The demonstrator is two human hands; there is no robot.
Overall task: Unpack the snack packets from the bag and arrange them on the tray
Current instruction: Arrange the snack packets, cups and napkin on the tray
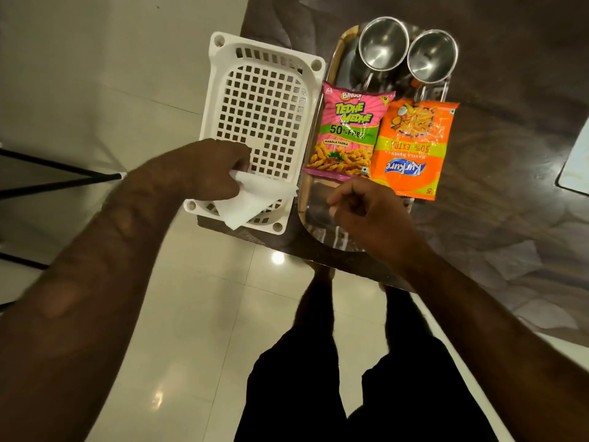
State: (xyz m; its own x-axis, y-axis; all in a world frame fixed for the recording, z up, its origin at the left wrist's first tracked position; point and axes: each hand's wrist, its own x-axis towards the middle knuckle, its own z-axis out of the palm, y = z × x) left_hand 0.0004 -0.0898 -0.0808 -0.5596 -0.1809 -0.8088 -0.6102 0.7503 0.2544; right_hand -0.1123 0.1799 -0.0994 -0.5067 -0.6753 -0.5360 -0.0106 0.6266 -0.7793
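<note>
A pink Bingo Tedhe Medhe packet [347,132] and an orange Kurkure packet [414,148] lie side by side on a steel tray [310,218]; the Kurkure one is turned upside down. My left hand [204,173] grips a white folded sheet, perhaps the bag [251,199], over the near end of a white plastic basket [261,113]. My right hand [363,208] hovers over the tray's near end with its fingers curled and nothing in them.
Two steel cups [382,43] [432,55] stand at the tray's far end. Tray and basket sit at the corner of a dark table [510,186], the basket partly over the edge. Below are a glossy tiled floor [191,314] and my legs.
</note>
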